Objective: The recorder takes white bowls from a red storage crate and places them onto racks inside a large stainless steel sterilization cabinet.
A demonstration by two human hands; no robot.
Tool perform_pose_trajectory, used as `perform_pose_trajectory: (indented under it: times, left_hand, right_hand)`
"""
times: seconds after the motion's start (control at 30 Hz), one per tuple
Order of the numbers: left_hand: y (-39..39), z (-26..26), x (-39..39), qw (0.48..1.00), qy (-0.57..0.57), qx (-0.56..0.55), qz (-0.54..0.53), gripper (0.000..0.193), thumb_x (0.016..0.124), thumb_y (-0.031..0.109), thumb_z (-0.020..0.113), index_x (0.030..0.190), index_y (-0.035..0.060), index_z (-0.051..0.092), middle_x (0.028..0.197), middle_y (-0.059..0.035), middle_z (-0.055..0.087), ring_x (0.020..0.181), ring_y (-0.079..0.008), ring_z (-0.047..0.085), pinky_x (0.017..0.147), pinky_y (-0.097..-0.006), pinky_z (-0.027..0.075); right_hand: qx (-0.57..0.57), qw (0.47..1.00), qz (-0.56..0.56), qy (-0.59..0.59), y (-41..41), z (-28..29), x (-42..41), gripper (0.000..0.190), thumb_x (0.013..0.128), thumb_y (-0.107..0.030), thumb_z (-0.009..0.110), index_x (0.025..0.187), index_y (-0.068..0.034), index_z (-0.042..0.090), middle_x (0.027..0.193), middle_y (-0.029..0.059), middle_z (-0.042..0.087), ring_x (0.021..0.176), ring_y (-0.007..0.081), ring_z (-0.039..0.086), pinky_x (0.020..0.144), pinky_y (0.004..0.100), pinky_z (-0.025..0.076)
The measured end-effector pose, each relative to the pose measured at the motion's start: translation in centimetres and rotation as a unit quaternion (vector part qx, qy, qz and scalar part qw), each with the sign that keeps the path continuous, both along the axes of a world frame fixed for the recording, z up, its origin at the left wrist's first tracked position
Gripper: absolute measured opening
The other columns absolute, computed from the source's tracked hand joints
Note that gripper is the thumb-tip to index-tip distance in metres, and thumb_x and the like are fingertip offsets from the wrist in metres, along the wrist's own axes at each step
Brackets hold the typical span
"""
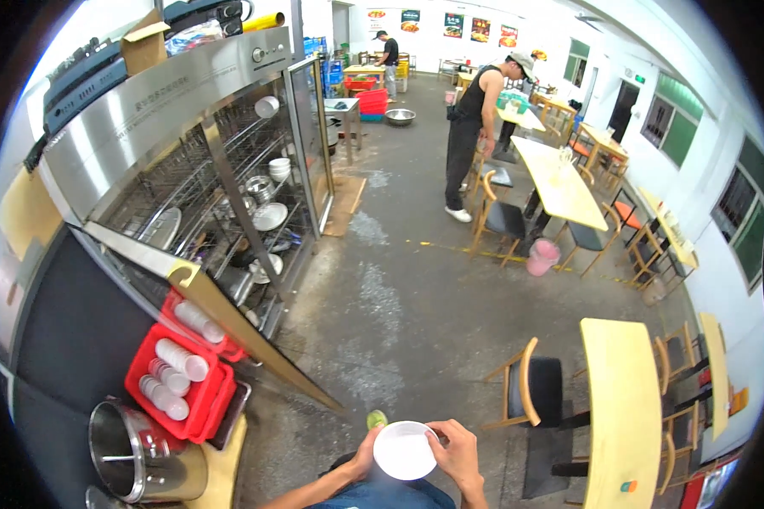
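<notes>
A white round bowl is held between my two hands at the bottom centre. My left hand grips its left rim, and my right hand holds the right rim with the thumb over the inside. To the left, a red plastic basket holds stacks of white bowls lying on their sides. Past it stands a steel dish cabinet with its glass doors open; plates and bowls rest on the wire racks inside.
The cabinet door's edge reaches out close ahead on the left. A steel pot stands by the basket. On the right are a wooden chair and a yellow table. A person stands at tables ahead, another farther back.
</notes>
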State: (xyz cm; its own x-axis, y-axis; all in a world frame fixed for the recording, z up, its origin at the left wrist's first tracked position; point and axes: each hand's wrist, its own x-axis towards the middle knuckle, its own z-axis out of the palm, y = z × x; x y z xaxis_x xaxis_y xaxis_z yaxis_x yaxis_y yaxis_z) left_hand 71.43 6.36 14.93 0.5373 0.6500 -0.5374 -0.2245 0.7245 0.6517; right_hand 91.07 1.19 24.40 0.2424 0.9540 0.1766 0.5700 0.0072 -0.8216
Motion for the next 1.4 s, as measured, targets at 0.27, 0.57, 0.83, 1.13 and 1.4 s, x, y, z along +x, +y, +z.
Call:
perform_pose_trajectory:
  times: [0.27,0.57,0.83,1.13,1.4]
  left_hand:
    - [14.1,0.1,4.5,0.999,-0.023,0.03,-0.026,0.072,0.105,0.059,0.031,0.134,0.0002,0.062,0.126,-0.0142,0.068,0.118,-0.0254,0.063,0.107,-0.038,0.044]
    - [23.3,-2.9,-0.3,0.986,-0.062,0.015,0.153,0.07,0.104,0.058,0.032,0.131,0.0011,0.063,0.123,-0.0153,0.07,0.115,-0.0261,0.066,0.103,-0.0378,0.05]
    - [28.6,-4.9,-2.3,0.934,-0.022,-0.013,0.357,0.067,0.103,0.059,0.036,0.129,0.0028,0.064,0.122,-0.0117,0.07,0.117,-0.0234,0.065,0.106,-0.0367,0.047]
    - [41.2,-3.4,1.3,0.837,-0.001,0.039,0.546,0.063,0.105,0.054,0.031,0.142,0.0076,0.053,0.137,-0.0092,0.062,0.127,-0.027,0.058,0.108,-0.0421,0.047]
    - [55.8,3.2,6.2,0.799,-0.007,0.097,0.593,0.046,0.106,0.036,0.044,0.141,0.0092,0.054,0.135,-0.0094,0.063,0.12,-0.0265,0.064,0.103,-0.0447,0.053]
  right_hand:
    - [0.06,0.99,-0.032,-0.121,13.3,3.6,2.5,0.014,0.087,-0.005,0.073,0.101,-0.002,0.074,0.089,0.0129,0.075,0.07,0.0225,0.071,0.064,0.031,0.056]
    - [0.047,0.98,0.131,-0.144,28.4,3.7,-1.9,0.019,0.089,-0.012,0.071,0.108,-0.007,0.073,0.095,0.0118,0.074,0.078,0.0283,0.073,0.069,0.0356,0.057]
    - [0.012,0.932,0.341,-0.119,42.1,0.2,-4.0,0.026,0.092,-0.015,0.066,0.117,-0.009,0.069,0.102,0.012,0.073,0.088,0.0318,0.072,0.075,0.0411,0.059]
    - [0.001,0.85,0.525,-0.034,59.9,1.2,-2.0,0.041,0.099,-0.024,0.061,0.136,-0.008,0.06,0.114,0.0173,0.07,0.106,0.0357,0.066,0.093,0.043,0.053]
    - [-0.02,0.838,0.517,0.171,72.9,-1.0,4.2,0.051,0.102,-0.026,0.057,0.148,-0.007,0.047,0.149,0.0172,0.049,0.14,0.0314,0.044,0.117,0.0422,0.034]
